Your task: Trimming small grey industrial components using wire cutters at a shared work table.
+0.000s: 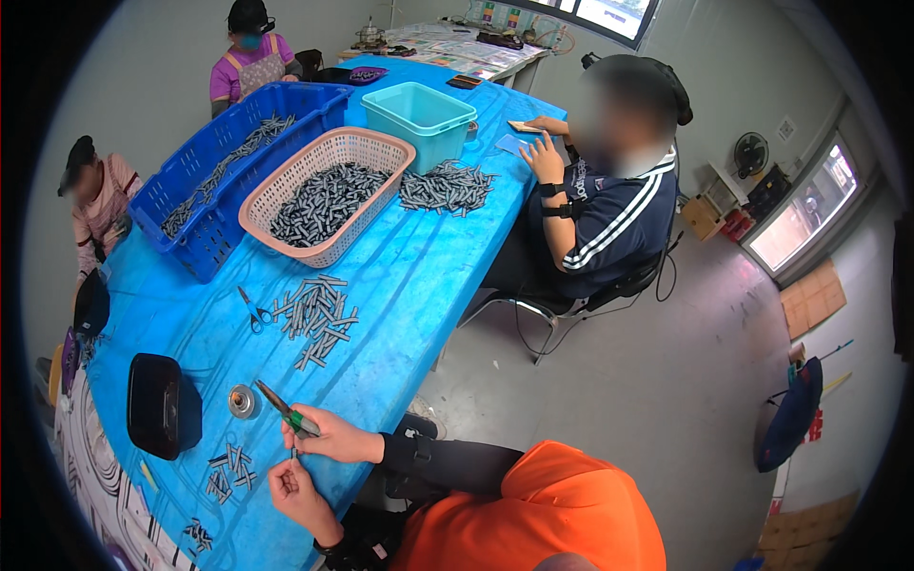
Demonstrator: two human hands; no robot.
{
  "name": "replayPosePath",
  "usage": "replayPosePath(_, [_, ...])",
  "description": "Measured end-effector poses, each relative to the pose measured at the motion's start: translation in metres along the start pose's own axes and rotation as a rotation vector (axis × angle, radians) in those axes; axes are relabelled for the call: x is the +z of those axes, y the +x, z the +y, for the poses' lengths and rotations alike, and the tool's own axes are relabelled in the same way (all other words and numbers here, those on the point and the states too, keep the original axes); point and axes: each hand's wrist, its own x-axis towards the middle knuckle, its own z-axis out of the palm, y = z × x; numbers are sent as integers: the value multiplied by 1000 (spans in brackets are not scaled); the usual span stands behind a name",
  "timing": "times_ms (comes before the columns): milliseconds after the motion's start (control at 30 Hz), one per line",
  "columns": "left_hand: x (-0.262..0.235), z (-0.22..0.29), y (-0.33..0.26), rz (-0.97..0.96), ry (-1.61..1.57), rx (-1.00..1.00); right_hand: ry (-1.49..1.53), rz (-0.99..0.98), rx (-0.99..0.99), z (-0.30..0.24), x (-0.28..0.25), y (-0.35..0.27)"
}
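Observation:
My right hand (335, 437) is closed around green-handled pliers (286, 406), whose long dark jaws point up and left. Just below it, my left hand (303, 493) pinches a small grey tube-like piece (294, 456) between thumb and fingers. The two hands are close together at the edge of the blue-covered table (400, 314). Left of the pliers stands a small round metal tin (244, 401) with an orange glow inside. Beside my left hand lies a small pile of grey pieces (229, 473), and a smaller pile of dark pieces (198, 536) is nearer the rim.
A black bin (164, 406), scissors (255, 312) and a grey tube pile (317, 319) lie ahead. Farther off stand a pink basket (328, 190), a blue crate (214, 243) and a turquoise tub (419, 124). A seated person (609, 190) is at the right; two others sit across.

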Motion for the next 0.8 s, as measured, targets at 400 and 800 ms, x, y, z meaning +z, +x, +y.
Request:
replayPosePath(400, [-1, -2, 0, -10, -11, -1, -13, 17, -25, 1, 0, 0])
replayPosePath(800, [-4, -7, 1, -20, -15, -10, -12, 16, -21, 3, 0, 0])
